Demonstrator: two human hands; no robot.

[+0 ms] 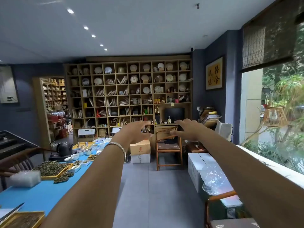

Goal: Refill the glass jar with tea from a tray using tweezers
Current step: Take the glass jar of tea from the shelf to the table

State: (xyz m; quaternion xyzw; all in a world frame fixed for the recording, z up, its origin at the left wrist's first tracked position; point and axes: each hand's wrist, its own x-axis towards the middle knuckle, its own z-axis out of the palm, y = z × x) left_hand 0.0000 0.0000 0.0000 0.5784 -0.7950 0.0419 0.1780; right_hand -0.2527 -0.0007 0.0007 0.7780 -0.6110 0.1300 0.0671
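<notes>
Both my arms are stretched straight out in front of me at chest height, over the grey floor. My left hand [134, 131], with a silver bangle on its wrist, is open, fingers curved and apart, holding nothing. My right hand [189, 130] is also open and empty, facing the left one across a small gap. A yellow tray heaped with loose tea [51, 169] lies on the blue table [49, 193] far to my left, well away from both hands. A second tea tray [23, 220] sits at the bottom left corner. I see no jar or tweezers clearly.
The blue table also carries small dishes of tea [82, 162], a black kettle [64, 148] and a clear plastic stack [26, 178]. A wooden chair [169, 145] and cardboard boxes [140, 151] stand ahead, white boxes and a plastic bag [213, 178] at right. A shelf wall [130, 94] fills the back.
</notes>
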